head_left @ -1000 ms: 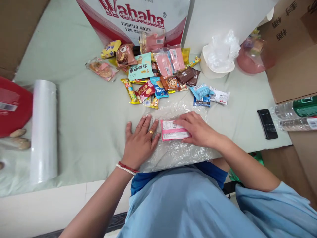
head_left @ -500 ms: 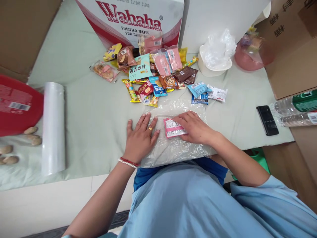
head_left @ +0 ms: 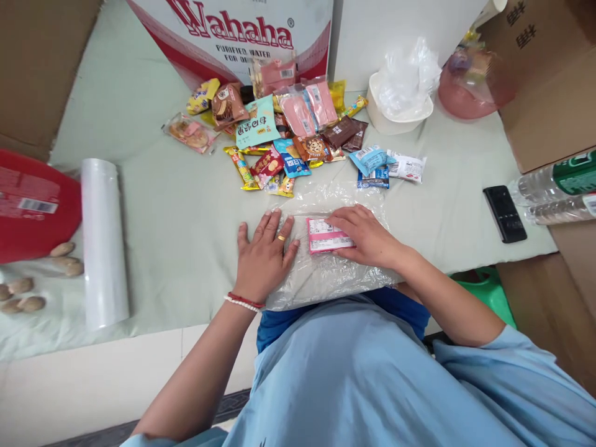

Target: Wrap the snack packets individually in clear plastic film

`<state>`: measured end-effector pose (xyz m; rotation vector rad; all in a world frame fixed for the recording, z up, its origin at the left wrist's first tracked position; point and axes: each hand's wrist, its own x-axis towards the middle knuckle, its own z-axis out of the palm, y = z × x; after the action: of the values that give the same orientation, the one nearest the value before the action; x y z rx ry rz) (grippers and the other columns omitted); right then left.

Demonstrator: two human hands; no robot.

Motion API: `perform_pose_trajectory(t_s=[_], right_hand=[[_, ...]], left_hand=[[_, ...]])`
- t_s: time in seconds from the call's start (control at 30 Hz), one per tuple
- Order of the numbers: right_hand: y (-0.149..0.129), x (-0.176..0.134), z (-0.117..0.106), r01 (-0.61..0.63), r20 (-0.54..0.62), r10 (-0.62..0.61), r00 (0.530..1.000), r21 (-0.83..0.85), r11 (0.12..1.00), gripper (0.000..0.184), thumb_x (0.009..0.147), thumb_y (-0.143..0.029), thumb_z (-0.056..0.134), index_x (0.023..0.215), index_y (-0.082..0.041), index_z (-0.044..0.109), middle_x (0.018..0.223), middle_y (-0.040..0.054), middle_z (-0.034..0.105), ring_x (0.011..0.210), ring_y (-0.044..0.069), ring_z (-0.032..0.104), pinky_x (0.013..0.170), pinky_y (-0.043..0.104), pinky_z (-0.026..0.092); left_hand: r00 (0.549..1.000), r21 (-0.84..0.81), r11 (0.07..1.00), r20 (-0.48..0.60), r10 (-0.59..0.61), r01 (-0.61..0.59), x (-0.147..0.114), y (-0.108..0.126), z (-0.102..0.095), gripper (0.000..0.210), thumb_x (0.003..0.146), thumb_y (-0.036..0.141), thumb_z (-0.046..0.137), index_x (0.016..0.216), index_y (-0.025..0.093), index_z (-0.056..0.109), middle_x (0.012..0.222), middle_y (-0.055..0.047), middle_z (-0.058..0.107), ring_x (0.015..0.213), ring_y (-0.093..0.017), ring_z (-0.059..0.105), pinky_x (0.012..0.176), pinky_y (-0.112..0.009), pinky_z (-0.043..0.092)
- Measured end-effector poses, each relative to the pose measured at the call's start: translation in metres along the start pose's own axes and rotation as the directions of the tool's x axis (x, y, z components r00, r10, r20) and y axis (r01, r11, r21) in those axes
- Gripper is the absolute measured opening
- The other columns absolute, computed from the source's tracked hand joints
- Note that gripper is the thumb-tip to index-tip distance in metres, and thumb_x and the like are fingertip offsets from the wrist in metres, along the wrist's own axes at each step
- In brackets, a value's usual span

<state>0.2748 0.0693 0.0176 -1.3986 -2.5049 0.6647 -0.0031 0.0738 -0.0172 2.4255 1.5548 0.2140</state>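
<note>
- The pink packet (head_left: 320,243) now sits slightly farther from the left hand (head_left: 261,264), over the clear bag (head_left: 321,279) (inside or on top, I cannot tell).
- The right hand (head_left: 367,237) is clamped on the packet's right end.
- Left fingers spread flat at the bag's left edge.
- The work, I judge, has barely advanced.

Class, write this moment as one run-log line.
left hand: spread flat, left side of clear crinkled plastic sheet | right hand: over right end of pink-and-white rectangular packet | beyond: heap of colourful wrapped snacks
</note>
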Motion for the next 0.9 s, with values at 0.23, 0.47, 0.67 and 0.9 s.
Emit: perform_pose_trajectory(t_s=[0.23, 0.47, 0.67, 0.9], right_hand=[[-0.009, 0.001, 0.002, -0.068, 0.009, 0.069, 0.998, -0.069, 0.995, 0.074, 0.089, -0.034, 0.076, 0.156, -0.020, 0.047, 0.149, 0.0198, 0.057, 0.138, 0.039, 0.049, 0.125, 0.067, 0.026], [-0.003, 0.002, -0.005, 0.009, -0.010, -0.009, 1.000, -0.068, 0.998, 0.074, 0.086, -0.032, 0.075, 0.154, -0.020, 0.049, 0.144, 0.0193, 0.058, 0.135, 0.039, 0.050, 0.124, 0.066, 0.027], [0.002, 0.001, 0.002, -0.003, 0.053, 0.003, 0.999, 0.003, 1.000, 0.077, 0.085, -0.028, 0.075, 0.156, -0.022, 0.047, 0.150, 0.0191, 0.056, 0.142, 0.038, 0.049, 0.127, 0.068, 0.021], [0.001, 0.004, 0.008, -0.017, 0.055, 0.015, 0.998, 0.035, 0.999, 0.078, 0.087, -0.027, 0.076, 0.159, -0.024, 0.044, 0.154, 0.0189, 0.054, 0.147, 0.037, 0.046, 0.128, 0.070, 0.019]], left_hand=[[1.000, -0.012, 1.000, -0.004, -0.007, 0.007, 0.000, 0.000, -0.001, 0.059, 0.110, 0.048, 0.031, 0.164, 0.028, 0.042, 0.174, -0.013, 0.033, 0.162, -0.033, 0.031, 0.130, -0.068, 0.008], [1.000, 0.002, 1.000, 0.004, -0.003, 0.003, 0.000, 0.000, -0.001, 0.059, 0.111, 0.050, 0.029, 0.163, 0.026, 0.044, 0.175, -0.012, 0.033, 0.163, -0.032, 0.030, 0.130, -0.068, 0.009], [1.000, -0.020, 1.000, -0.003, -0.014, 0.014, -0.001, 0.000, -0.002, 0.059, 0.110, 0.049, 0.030, 0.163, 0.026, 0.043, 0.174, -0.012, 0.035, 0.162, -0.032, 0.032, 0.131, -0.067, 0.010], [1.000, -0.030, 0.999, -0.010, -0.016, 0.016, 0.000, -0.002, 0.000, 0.058, 0.110, 0.048, 0.033, 0.162, 0.025, 0.044, 0.173, -0.015, 0.036, 0.162, -0.033, 0.032, 0.131, -0.067, 0.010]])
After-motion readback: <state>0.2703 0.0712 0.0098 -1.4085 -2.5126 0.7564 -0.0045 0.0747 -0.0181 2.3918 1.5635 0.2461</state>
